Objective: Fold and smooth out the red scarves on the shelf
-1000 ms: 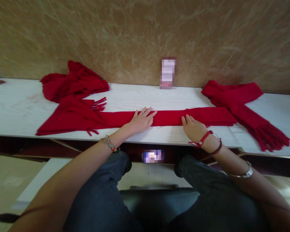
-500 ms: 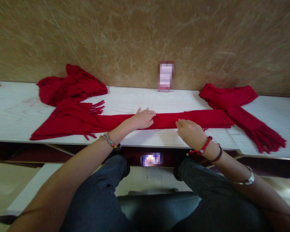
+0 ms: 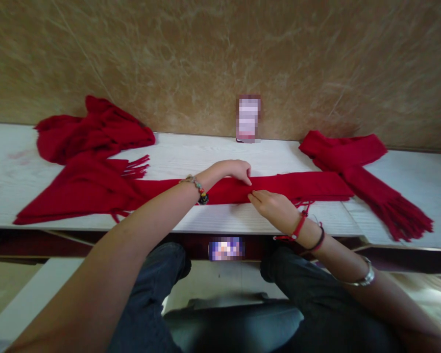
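A long red scarf (image 3: 297, 185) lies folded into a flat strip along the white table. My left hand (image 3: 238, 170) bends over the strip's far edge, its fingers curled down and closed at the cloth. Just in front, my right hand (image 3: 274, 206) has its fingertips pressed together on the strip near its front edge. The two sets of fingertips are close but apart. At the left, the strip runs into a wider spread of red cloth (image 3: 77, 189) with fringe. What lies under my left palm is hidden.
Another fringed red scarf (image 3: 371, 181) lies crossed over itself at the right. A bunched red scarf (image 3: 95, 130) rests at the back left. A blurred-out box-like item (image 3: 248, 117) stands against the brown marbled wall (image 3: 191, 63). The white table (image 3: 209, 218) has its front edge near my knees.
My left hand has moved right, from lying flat on the strip to curled fingers at it. My right hand has shifted left, towards the left hand. The view has moved slightly.
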`<state>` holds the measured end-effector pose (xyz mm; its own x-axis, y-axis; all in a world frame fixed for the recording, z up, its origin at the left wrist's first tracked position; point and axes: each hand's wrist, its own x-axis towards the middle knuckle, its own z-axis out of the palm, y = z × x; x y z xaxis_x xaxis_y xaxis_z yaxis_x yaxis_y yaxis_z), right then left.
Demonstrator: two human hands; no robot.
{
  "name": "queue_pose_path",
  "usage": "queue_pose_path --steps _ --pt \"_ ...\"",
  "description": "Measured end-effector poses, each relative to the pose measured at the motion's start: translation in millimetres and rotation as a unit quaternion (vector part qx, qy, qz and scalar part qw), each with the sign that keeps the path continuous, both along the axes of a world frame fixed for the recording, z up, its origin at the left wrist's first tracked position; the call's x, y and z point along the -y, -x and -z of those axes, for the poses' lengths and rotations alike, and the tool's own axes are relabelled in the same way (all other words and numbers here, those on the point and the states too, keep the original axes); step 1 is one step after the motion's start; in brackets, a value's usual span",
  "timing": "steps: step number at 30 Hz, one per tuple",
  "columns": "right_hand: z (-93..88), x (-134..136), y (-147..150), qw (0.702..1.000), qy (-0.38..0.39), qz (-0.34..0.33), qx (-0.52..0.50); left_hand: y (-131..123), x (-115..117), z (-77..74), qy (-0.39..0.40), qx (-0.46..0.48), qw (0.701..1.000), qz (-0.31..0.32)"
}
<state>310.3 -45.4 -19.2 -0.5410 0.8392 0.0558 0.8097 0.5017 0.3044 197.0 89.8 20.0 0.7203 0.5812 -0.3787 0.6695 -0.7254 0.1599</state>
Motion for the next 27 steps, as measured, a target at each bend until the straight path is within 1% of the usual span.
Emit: queue_pose_path --steps 4,9,12,17,21,27 --pt "-2.9 -1 4 1.0 0.001 0.018 -0.012 7 -10 3.7 0.058 0.023 0.998 -0.031" --pt "3.9 -3 1 0.998 -0.043 0.01 -0.054 14 -18 10.1 0.113 0.113 0.987 -0.026" --pt "8.2 -3 -2 0.996 -0.071 0.009 -0.056 16 -19 14.2 0.132 0.154 0.978 -0.05" --pt "10.4 -2 -8 0.989 -0.13 0.006 -0.064 22 -16 19.3 0.179 0.226 0.952 -0.102" --pt "10.4 -2 -13 0.984 -0.164 0.011 -0.067 27 -14 16.0 0.192 0.304 0.926 -0.112" --pt "9.8 -4 -7 0.988 -0.146 0.009 -0.045 28 -9 7.5 0.184 0.263 0.94 -0.112"
